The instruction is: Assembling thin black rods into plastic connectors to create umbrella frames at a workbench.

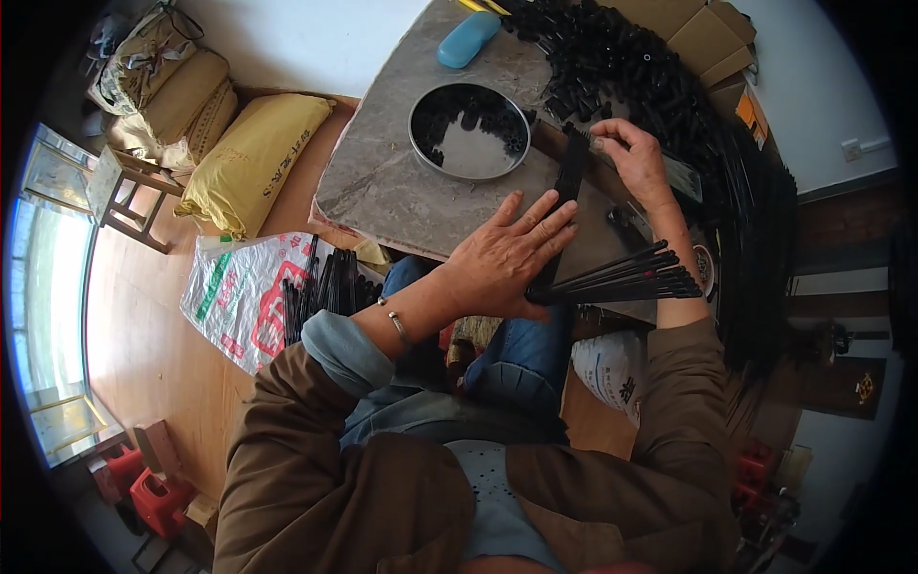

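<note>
Black rods fan out past the tabletop's near edge, and in the head view, the only one, the left hand lies palm down, fingers extended and a little apart, over a dark band running in from that edge. Whether the band is more rods, I can't tell. Up at its far end, the right hand has thumb and forefinger drawn close; whether anything is clamped between them is too small to call!

Trouble spots, as I judge it: ease that left palm and the fanned rods, overhanging as they are, could slide or cross. A stray knock from the right wrist, so near them, might scatter the lot. An elbow swung wide could catch the round pan and spill its small black pieces.

Now the grey tabletop: pan inward from its near left corner, blue case toward the far edge, a heap of black pieces along the far right side, cardboard behind. And the room! Yellow sack and wooden stool on the floor at left, a printed plastic sheet nearer, white wall beyond.
</note>
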A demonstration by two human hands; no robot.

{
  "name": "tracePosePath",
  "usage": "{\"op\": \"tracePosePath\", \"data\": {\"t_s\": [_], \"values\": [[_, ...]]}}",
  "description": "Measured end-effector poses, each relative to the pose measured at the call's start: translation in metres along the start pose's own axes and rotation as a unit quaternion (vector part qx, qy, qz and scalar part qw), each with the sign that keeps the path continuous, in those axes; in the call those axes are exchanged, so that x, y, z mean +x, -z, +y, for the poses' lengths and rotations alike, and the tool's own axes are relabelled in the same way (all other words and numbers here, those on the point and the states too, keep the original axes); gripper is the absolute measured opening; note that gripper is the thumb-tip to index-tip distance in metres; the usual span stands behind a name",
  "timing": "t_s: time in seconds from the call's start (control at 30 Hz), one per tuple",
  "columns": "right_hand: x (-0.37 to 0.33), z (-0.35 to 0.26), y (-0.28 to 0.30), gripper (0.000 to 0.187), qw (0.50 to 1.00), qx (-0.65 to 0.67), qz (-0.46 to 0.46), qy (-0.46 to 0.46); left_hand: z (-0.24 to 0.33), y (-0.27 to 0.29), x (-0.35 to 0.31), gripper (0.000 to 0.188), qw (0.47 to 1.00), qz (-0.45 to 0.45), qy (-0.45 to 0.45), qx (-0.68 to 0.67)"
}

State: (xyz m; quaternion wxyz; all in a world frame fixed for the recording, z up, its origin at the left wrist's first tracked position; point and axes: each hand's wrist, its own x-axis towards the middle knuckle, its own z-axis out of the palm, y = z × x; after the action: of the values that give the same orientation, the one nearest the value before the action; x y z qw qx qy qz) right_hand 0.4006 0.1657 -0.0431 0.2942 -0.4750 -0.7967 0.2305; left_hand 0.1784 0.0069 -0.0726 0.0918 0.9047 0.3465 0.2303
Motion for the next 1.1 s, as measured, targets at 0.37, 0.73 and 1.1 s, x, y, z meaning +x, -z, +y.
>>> {"op": "tracePosePath", "data": {"t_s": [0.37,0.73,1.1], "values": [[-0.013,-0.014,0.003,0.017,0.985,-0.145,0.072,0.064,0.000,0.000,0.001,0.103,1.000,-0.002,0.006,-0.011],[-0.013,-0.036,0.029,0.018,0.967,-0.227,-0.092,-0.067,0.001,0.002,0.001,0.102,1.000,-0.008,0.007,-0.005],[-0.010,-0.016,0.014,0.016,0.975,-0.220,-0.029,0.001,0.002,0.001,0.001,0.101,1.000,0.002,0.004,-0.013]]}}
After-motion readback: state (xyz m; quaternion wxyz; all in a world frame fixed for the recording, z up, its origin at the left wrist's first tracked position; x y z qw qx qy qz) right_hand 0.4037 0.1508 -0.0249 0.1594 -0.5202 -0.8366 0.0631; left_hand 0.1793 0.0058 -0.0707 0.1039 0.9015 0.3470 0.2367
